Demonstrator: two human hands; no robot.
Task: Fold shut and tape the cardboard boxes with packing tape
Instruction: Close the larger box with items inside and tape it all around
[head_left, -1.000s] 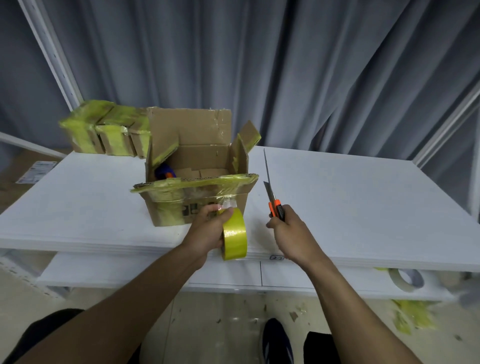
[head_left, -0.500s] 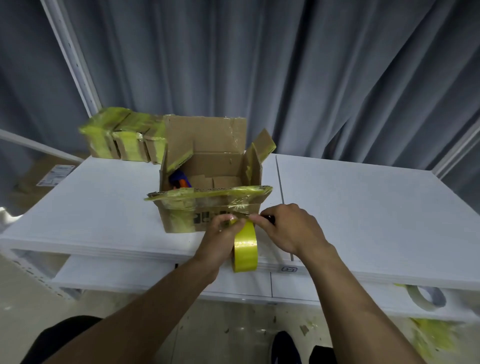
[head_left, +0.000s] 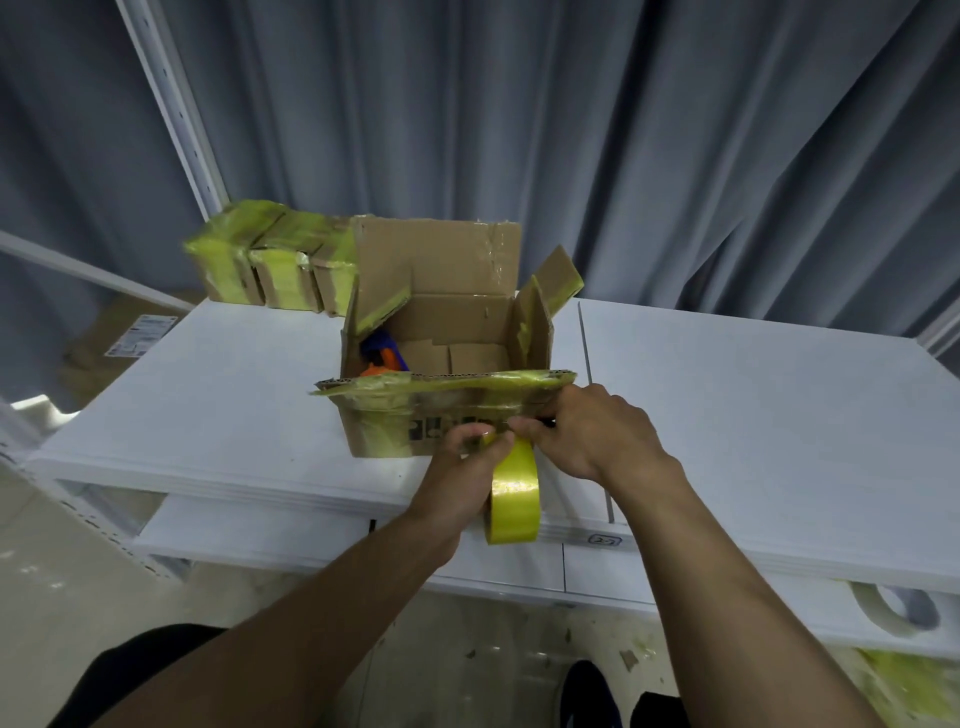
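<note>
at the near edge of the white table (head_left: 753, 415) the open cardboard box (head_left: 379, 431) is set, none of its flaps folded in yet. old yellow tape is seen on the near flap.

left hand (head_left: 460, 467): curled round the top of the yellow tape roll (head_left: 514, 499), which is held on edge just in front of the box's near wall.

right hand (head_left: 592, 441): fingers clenched, tips brought against the roll's top. a dark handle (head_left: 544, 422) is glimpsed under them, possibly a cutter; too little is shown to be sure.

risks, as judged:
- tape laid now would be stuck to the wall or near flap, not to a closed seam.
- the free end could be lost back onto the roll if the pinch slips.
- if a blade is held, the left thumb is put close to it.
- the box is braced by neither hand and could be pushed back.

in the way: a blue and orange item (head_left: 382, 356) inside, under the left flap, by which flat folding may be hindered.

around: three taped boxes (head_left: 270, 270) are stacked behind at the left. a spent tape core (head_left: 893, 608) is left on the lower shelf at the right.
</note>
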